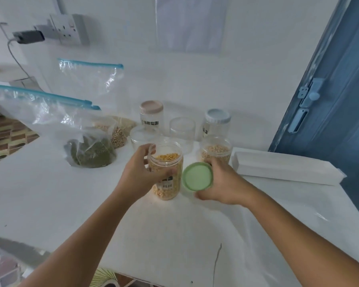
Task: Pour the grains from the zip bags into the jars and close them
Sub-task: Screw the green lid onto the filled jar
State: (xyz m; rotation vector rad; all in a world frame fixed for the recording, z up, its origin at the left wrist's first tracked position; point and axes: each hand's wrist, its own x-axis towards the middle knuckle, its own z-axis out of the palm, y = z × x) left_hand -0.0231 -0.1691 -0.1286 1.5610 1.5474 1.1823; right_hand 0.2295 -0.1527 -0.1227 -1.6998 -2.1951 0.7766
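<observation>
My left hand (140, 172) grips the open jar (167, 172) of yellow grains; my right hand (222, 183) holds the green lid (197, 176) just beside it.

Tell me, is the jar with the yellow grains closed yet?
No, open: the jar has a bare mouth, and the right hand holds the green lid beside it.

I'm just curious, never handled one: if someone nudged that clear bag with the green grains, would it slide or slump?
The bag of green grains would probably slump: its film looks thin and crinkled. The grains pooled at the bottom likely weigh it down, so it may drag, not slide. Its tall upper part looks likely to flop over.
</observation>
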